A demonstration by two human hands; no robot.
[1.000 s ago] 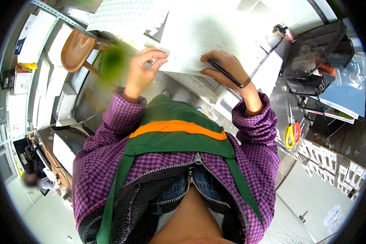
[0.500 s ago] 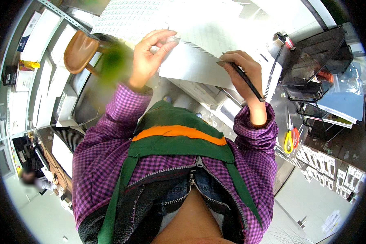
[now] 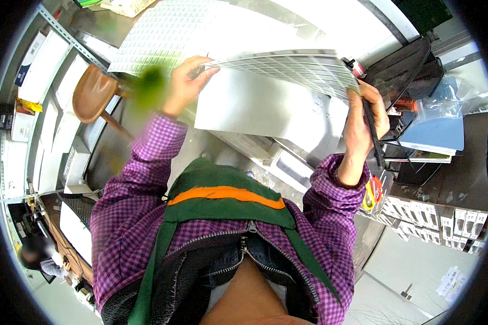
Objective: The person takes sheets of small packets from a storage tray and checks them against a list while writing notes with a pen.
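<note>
My left hand [image 3: 184, 85] pinches the left end of a thin sheet marked with a grid [image 3: 303, 70]. Thumb and forefinger of my right hand [image 3: 359, 130] grip the sheet's other end, and it bows upward between the two hands. A slim black stick-like tool [image 3: 376, 142] also lies in my right hand, pointing back toward my wrist; its kind is not clear. Below the lifted sheet is a plain pale sheet [image 3: 244, 111] over the table's near edge. Another gridded sheet [image 3: 160, 35] lies flat at the far left of the white table.
A brown stool [image 3: 94, 95] stands at the left beside shelves. On the right are a black mesh tray rack [image 3: 404, 67], a blue folder [image 3: 434, 127], yellow-and-red-handled scissors [image 3: 371, 194] and several small packets [image 3: 417, 216]. Another person [image 3: 49, 260] is at the far lower left.
My right hand has moved right and nearer me, pulling the gridded sheet out wider and lifting it into a bow. My left hand has shifted slightly left, still pinching its end.
</note>
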